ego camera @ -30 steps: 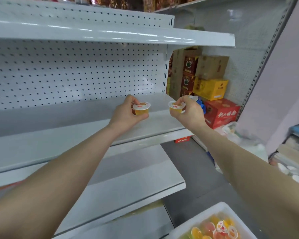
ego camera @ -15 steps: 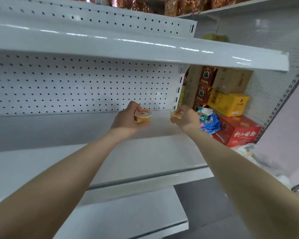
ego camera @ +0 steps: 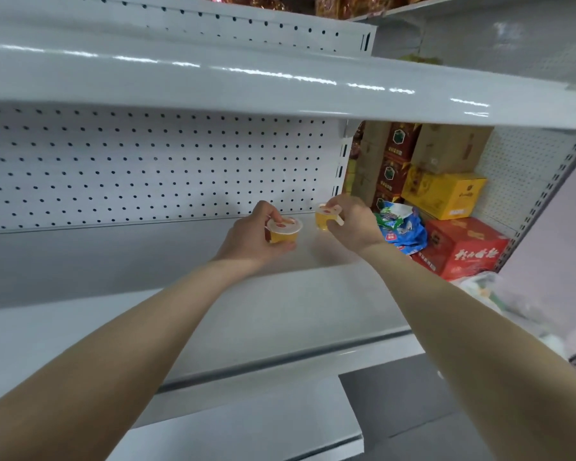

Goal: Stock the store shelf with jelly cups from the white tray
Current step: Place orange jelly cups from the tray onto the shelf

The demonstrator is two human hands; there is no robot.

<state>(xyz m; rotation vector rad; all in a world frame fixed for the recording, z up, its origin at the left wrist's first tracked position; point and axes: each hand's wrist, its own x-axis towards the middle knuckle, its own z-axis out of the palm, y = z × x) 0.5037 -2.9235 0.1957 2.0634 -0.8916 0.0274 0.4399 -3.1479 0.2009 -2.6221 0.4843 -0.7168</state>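
Note:
Both arms reach deep over the white middle shelf (ego camera: 213, 314), close to its pegboard back wall. My left hand (ego camera: 250, 237) grips a small orange jelly cup (ego camera: 284, 230) with a white foil lid, low over the shelf surface. To its right, my right hand (ego camera: 353, 224) pinches a second orange jelly cup (ego camera: 323, 218) from above, near the shelf's back right corner. I cannot tell whether either cup touches the shelf. The white tray is out of view.
An upper shelf (ego camera: 280, 91) overhangs the hands. Past the shelf's right end stand stacked cartons: a yellow box (ego camera: 446, 194), a red box (ego camera: 469, 247) and a blue-green bag (ego camera: 401, 227). A lower shelf (ego camera: 246, 427) juts out below.
Both hands have carried their cups farther back and down toward the rear of the shelf. The view has tilted up, so the tray has left the frame.

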